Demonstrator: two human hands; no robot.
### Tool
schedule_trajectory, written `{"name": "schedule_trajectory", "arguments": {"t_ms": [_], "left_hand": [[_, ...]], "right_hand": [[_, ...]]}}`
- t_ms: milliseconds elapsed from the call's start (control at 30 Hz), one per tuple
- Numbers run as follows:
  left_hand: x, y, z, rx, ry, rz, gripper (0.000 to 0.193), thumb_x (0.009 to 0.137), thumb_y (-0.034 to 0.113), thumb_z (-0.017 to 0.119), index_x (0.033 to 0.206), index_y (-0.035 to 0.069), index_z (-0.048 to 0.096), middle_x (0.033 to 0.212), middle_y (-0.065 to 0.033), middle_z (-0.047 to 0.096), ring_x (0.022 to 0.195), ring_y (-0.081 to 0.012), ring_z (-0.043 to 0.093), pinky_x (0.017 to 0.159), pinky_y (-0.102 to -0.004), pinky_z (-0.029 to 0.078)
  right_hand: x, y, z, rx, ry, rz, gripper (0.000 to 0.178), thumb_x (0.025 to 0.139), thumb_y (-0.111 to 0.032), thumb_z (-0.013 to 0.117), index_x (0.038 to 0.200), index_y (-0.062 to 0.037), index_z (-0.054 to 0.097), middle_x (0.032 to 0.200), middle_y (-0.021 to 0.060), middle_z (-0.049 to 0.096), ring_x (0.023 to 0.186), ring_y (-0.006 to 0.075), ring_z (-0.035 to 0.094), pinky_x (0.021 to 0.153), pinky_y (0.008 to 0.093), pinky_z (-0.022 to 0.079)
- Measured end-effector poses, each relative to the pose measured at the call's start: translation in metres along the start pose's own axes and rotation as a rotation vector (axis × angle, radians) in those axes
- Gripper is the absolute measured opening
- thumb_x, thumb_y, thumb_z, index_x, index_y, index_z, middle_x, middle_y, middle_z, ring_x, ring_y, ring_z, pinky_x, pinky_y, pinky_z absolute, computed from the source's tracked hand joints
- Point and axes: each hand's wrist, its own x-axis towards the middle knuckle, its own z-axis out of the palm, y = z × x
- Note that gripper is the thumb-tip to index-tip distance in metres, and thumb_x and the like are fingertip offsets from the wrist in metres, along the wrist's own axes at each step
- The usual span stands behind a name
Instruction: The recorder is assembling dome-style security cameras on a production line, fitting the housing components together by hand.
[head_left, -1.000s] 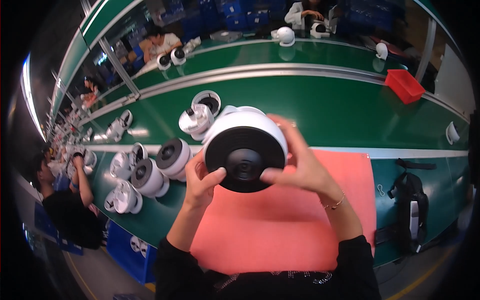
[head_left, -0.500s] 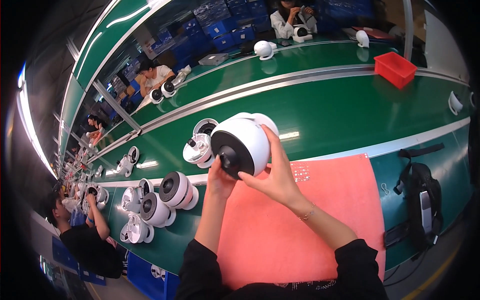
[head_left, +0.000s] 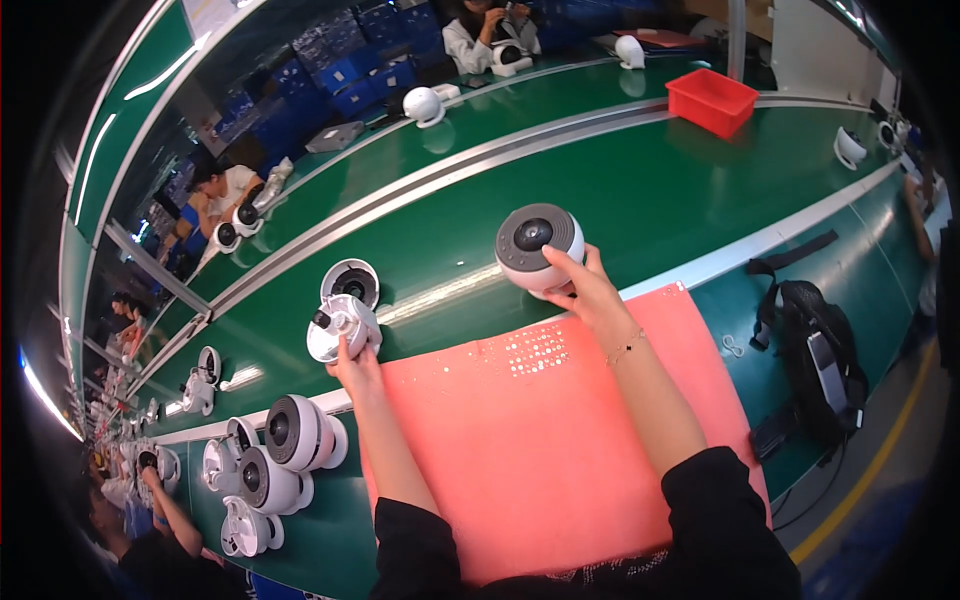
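A round white camera (head_left: 512, 272) with a dark grey face and black lens tilts over the green belt. My right hand (head_left: 596, 300) grips it from its lower right, with fingers beneath and the thumb near the lens. My left hand (head_left: 358, 374) has its fingers closed on the near edge of an opened white camera housing (head_left: 322, 345), whose inner parts show. Behind that housing its dark round shell (head_left: 352, 284) stands up. Below both hands, a pink mat (head_left: 540, 450) bears rows of small shiny pieces (head_left: 540, 350).
Several white cameras (head_left: 268, 480), some opened, stand left of the mat. On the right lie a black strapped bag (head_left: 820, 345) and a small wire clip (head_left: 733, 346). A red bin (head_left: 712, 102) sits across the belt. Co-workers sit at the far side and at left; another person is at right.
My right hand has carried the camera away from me and to the right. The left hand has let go of it and taken hold of the opened housing. The whole view has shifted.
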Motion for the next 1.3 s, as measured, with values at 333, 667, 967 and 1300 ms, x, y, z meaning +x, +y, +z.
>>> {"name": "schedule_trajectory", "arguments": {"t_ms": [333,667,967,1300], "left_hand": [[-0.019,0.062,0.017,0.195,-0.14,-0.176,0.053,0.081,0.029,0.063,0.119,-0.002,0.044,0.114,-0.0217,0.05,0.103,-0.0313,0.055,0.081,-0.0343,0.053],[-0.066,0.095,0.058,0.334,-0.461,-0.455,0.036,0.083,0.035,0.055,0.098,0.003,0.057,0.083,-0.0095,0.065,0.07,-0.0171,0.066,0.063,-0.0304,0.057],[-0.072,0.084,0.047,0.503,-0.859,-0.574,0.028,0.086,0.022,0.055,0.1,-0.001,0.061,0.098,-0.0093,0.063,0.085,-0.0136,0.061,0.075,-0.0259,0.049],[-0.169,0.028,0.091,0.788,-2.102,-0.848,0.039,0.088,0.035,0.051,0.091,-0.001,0.066,0.07,-0.0005,0.062,0.063,-0.0067,0.054,0.058,-0.0252,0.044]], "right_hand": [[-0.015,-0.015,0.003,-1.028,0.362,-0.766,0.084,0.071,-0.024,0.069,0.138,-0.0105,0.021,0.131,0.0194,0.024,0.115,0.0407,0.028,0.097,0.0461,0.029],[-0.117,-0.008,0.021,-1.698,-0.425,-1.272,0.056,0.065,0.007,0.059,0.116,-0.0171,0.054,0.13,0.0108,0.029,0.111,0.0363,0.03,0.1,0.0537,0.031],[-0.182,-0.042,0.001,-1.168,-0.63,-1.23,0.04,0.053,0.006,0.066,0.088,-0.0092,0.051,0.108,0.0136,0.054,0.098,0.0348,0.047,0.079,0.0433,0.043],[-0.211,-0.034,0.003,-0.762,-0.837,0.036,0.049,0.074,-0.014,0.072,0.114,-0.002,0.046,0.107,0.011,0.054,0.095,0.0189,0.056,0.081,0.0302,0.045]]}}
